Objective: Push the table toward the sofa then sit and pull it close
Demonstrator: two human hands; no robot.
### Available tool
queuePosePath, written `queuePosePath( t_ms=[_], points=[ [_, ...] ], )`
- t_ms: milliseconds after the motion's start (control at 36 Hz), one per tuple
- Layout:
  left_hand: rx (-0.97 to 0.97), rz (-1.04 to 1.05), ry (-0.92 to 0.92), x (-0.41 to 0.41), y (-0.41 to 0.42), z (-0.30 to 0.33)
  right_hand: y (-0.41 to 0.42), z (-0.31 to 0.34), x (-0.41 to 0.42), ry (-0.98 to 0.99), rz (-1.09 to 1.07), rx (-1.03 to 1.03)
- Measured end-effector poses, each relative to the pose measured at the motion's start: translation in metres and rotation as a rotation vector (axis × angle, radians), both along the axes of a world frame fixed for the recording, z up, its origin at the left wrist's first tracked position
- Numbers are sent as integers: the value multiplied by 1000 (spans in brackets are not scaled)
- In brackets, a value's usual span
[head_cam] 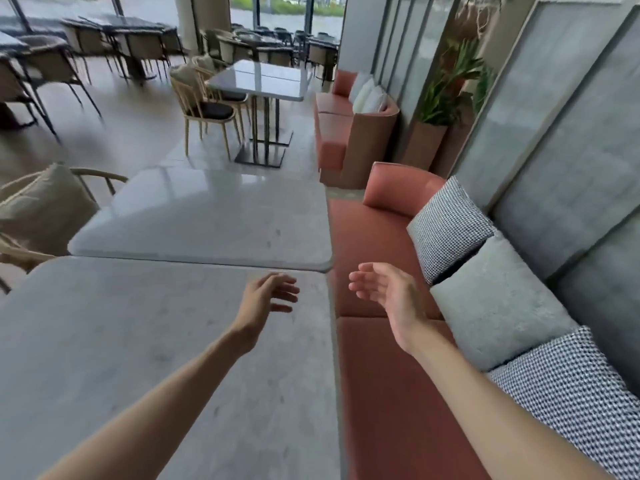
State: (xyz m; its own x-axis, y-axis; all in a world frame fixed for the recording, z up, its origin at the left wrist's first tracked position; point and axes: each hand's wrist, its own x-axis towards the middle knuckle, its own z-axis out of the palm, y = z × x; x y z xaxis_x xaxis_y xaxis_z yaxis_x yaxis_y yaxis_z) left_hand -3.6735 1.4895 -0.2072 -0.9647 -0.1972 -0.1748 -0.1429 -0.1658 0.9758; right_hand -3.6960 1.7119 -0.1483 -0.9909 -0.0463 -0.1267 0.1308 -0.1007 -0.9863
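Observation:
A grey stone-topped table (121, 341) fills the lower left, its right edge close along the terracotta sofa (381, 393). My left hand (268, 294) hovers over the table's far right corner, fingers spread and holding nothing. My right hand (384, 292) is raised over the sofa seat just past the table edge, palm turned inward, fingers apart and empty. Neither hand touches the table.
A second grey table (207, 216) butts against the near one's far edge. Checked and grey cushions (491, 299) line the sofa back. A wicker chair with a beige cushion (45, 209) stands at the left. More tables, chairs, another sofa and a planter lie beyond.

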Motion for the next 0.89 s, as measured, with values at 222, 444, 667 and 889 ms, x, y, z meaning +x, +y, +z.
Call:
queuePosePath(
  t_ms=[222,444,667,889],
  points=[
    [47,316,-129,22,-7,-36,-36,-95,-50,-249,236,-49],
    [178,679,-297,87,-39,-70,-97,-129,-58,-426,498,-2],
    [264,894,-350,150,-68,-92,-162,-129,-40,-395,763,149],
    [357,934,-431,165,-67,-136,-194,-162,-8,-437,915,284]
  ],
)
